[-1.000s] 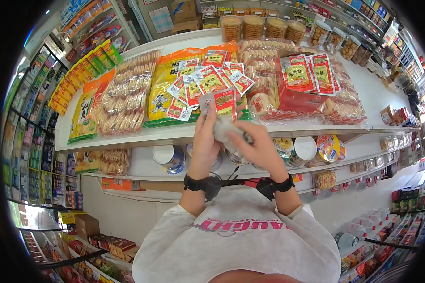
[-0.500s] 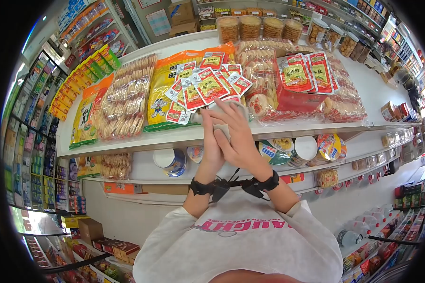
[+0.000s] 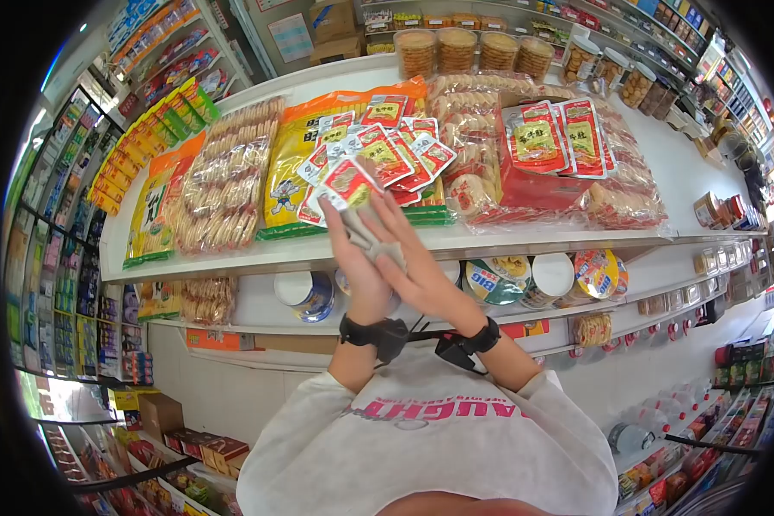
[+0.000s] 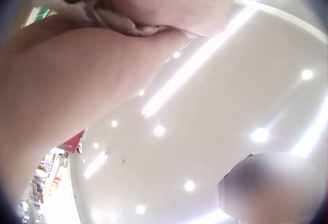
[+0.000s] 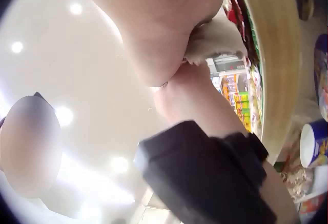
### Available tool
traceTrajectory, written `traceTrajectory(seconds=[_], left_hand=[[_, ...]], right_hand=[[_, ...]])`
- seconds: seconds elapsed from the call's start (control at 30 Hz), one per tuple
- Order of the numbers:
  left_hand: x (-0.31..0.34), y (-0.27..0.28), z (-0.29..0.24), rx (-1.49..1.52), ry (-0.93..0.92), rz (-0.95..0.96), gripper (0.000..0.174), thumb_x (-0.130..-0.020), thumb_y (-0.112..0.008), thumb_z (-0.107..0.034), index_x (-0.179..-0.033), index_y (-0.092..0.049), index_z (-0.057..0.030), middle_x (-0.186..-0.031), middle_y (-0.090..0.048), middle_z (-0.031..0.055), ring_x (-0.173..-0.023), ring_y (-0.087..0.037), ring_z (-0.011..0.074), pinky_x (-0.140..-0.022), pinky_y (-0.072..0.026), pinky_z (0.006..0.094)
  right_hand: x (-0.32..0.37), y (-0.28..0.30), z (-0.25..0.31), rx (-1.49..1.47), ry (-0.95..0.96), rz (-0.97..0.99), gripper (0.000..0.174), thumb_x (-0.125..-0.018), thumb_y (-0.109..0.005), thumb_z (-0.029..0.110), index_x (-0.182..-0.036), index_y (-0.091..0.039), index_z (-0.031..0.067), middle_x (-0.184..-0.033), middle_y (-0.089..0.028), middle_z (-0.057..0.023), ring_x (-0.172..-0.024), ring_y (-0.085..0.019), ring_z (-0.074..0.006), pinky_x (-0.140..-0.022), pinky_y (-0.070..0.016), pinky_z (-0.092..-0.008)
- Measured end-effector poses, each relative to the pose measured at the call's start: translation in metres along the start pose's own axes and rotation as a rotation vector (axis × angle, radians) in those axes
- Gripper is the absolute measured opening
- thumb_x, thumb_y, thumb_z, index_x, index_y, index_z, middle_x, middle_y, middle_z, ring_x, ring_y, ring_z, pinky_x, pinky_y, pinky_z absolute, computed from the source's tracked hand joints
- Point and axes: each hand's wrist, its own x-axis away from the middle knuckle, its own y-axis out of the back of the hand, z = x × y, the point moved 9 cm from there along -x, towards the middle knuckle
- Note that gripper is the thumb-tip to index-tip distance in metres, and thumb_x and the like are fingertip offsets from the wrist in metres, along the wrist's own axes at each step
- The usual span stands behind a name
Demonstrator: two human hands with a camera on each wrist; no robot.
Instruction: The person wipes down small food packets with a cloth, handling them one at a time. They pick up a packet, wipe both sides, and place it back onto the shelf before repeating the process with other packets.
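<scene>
A shop, with stocked shelves [image 3: 79, 288].

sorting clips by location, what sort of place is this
Probably a small grocery or snack shop: tall shelves of packaged goods run down one side, clear bags of round biscuits lie on a white display counter, and lidded tubs stand on a shelf below.

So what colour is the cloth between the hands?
Pale grey cloth, best seen in the right wrist view.

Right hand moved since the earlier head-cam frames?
Yes. In the head view, the right hand has shifted toward the person's left, farther from the red box on the counter.
</scene>
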Motion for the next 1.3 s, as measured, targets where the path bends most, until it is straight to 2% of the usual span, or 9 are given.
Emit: traceTrajectory(seconds=[0.07, 0.17, 0.27, 0.4, 0.7, 1.0, 1.1, 1.2, 1.3], left_hand=[[-0.008, -0.001, -0.005, -0.026, -0.043, 0.039, 0.059, -0.106, -0.04, -0.051, -0.144, -0.045, -0.0057, -0.134, -0.059, 0.0066, -0.121, -0.058, 0.0204, -0.104, -0.0453, 0.0367], [-0.005, -0.004, 0.011, 0.121, 0.089, 0.074, 0.058, -0.107, -0.041, -0.048, -0.141, -0.046, -0.002, -0.137, -0.058, 0.0095, -0.122, -0.058, 0.0227, -0.105, -0.0453, 0.0381], [-0.007, 0.003, 0.005, -0.108, -0.002, 0.068, 0.048, -0.106, -0.05, -0.038, -0.135, -0.051, 0.0009, -0.124, -0.064, 0.0103, -0.106, -0.066, 0.0184, -0.091, -0.0535, 0.032], [-0.008, 0.003, -0.009, -0.411, -0.119, 0.042, 0.041, -0.105, -0.054, -0.035, -0.123, -0.058, 0.0026, -0.109, -0.069, 0.0064, -0.093, -0.065, 0.009, -0.079, -0.0537, 0.0244], [-0.011, 0.003, 0.012, -0.547, -0.022, 0.131, 0.031, -0.101, -0.063, -0.02, -0.121, -0.061, 0.0026, -0.114, -0.069, 0.0057, -0.096, -0.062, 0.0076, -0.084, -0.05, 0.0257], [-0.012, -0.002, 0.007, -0.618, -0.039, 0.173, 0.033, -0.1, -0.064, -0.018, -0.125, -0.058, 0.0027, -0.116, -0.067, 0.0072, -0.099, -0.063, 0.009, -0.085, -0.0503, 0.0259], [-0.015, -0.002, 0.01, -0.665, -0.079, 0.217, 0.04, -0.1, -0.064, -0.017, -0.133, -0.053, 0.003, -0.124, -0.063, 0.0101, -0.105, -0.062, 0.0119, -0.089, -0.0504, 0.0277], [-0.01, -0.008, 0.02, -0.636, 0.029, 0.298, 0.05, -0.104, -0.056, -0.025, -0.145, -0.042, -0.0003, -0.13, -0.059, 0.012, -0.112, -0.062, 0.0157, -0.094, -0.051, 0.0334], [-0.003, 0.005, 0.05, -0.457, 0.274, 0.304, 0.047, -0.107, -0.049, -0.035, -0.141, -0.047, -0.0018, -0.125, -0.062, 0.0086, -0.113, -0.062, 0.0158, -0.094, -0.0507, 0.0322]], right_hand=[[0.004, -0.003, -0.003, -0.125, -0.04, -0.029, 0.057, -0.103, -0.046, 0.024, -0.154, -0.034, 0.0002, -0.167, -0.016, -0.016, -0.154, -0.015, -0.0336, -0.123, -0.0126, -0.0435], [0.008, 0.011, -0.036, -0.28, -0.238, -0.288, 0.053, -0.105, -0.049, 0.027, -0.148, -0.043, -0.0018, -0.158, -0.036, -0.0159, -0.145, -0.035, -0.0261, -0.116, -0.0305, -0.0396], [0.033, 0.029, -0.08, -0.551, -0.854, -0.356, 0.047, -0.102, -0.058, 0.028, -0.137, -0.052, -0.0025, -0.138, -0.057, -0.0097, -0.124, -0.055, -0.0156, -0.1, -0.0462, -0.0318], [0.032, 0.049, -0.08, -0.695, -0.574, -0.372, 0.036, -0.094, -0.072, 0.019, -0.123, -0.063, 0.0008, -0.111, -0.069, -0.0031, -0.1, -0.062, -0.0088, -0.088, -0.0485, -0.027], [0.026, 0.089, -0.063, -0.276, -0.363, -0.511, 0.026, -0.095, -0.068, 0.013, -0.117, -0.065, -0.0026, -0.103, -0.068, -0.0017, -0.094, -0.058, -0.0063, -0.082, -0.0468, -0.0248], [0.029, 0.086, -0.067, -0.306, -0.377, -0.539, 0.027, -0.096, -0.067, 0.012, -0.117, -0.064, -0.0031, -0.101, -0.068, -0.0013, -0.092, -0.057, -0.0061, -0.08, -0.0466, -0.0244], [0.037, 0.102, -0.062, -0.224, -0.363, -0.74, 0.026, -0.094, -0.069, 0.011, -0.115, -0.063, -0.0033, -0.098, -0.067, -0.0032, -0.093, -0.057, -0.0064, -0.08, -0.0471, -0.0249], [0.039, 0.107, -0.054, -0.037, -0.345, -0.647, 0.027, -0.089, -0.069, 0.006, -0.113, -0.061, -0.0022, -0.094, -0.067, -0.009, -0.088, -0.062, -0.0144, -0.079, -0.0482, -0.0286], [0.023, 0.082, -0.016, 0.232, 0.01, -0.406, 0.031, -0.083, -0.068, 0.001, -0.112, -0.06, -0.0012, -0.09, -0.063, -0.0145, -0.082, -0.063, -0.028, -0.076, -0.0486, -0.0334]])
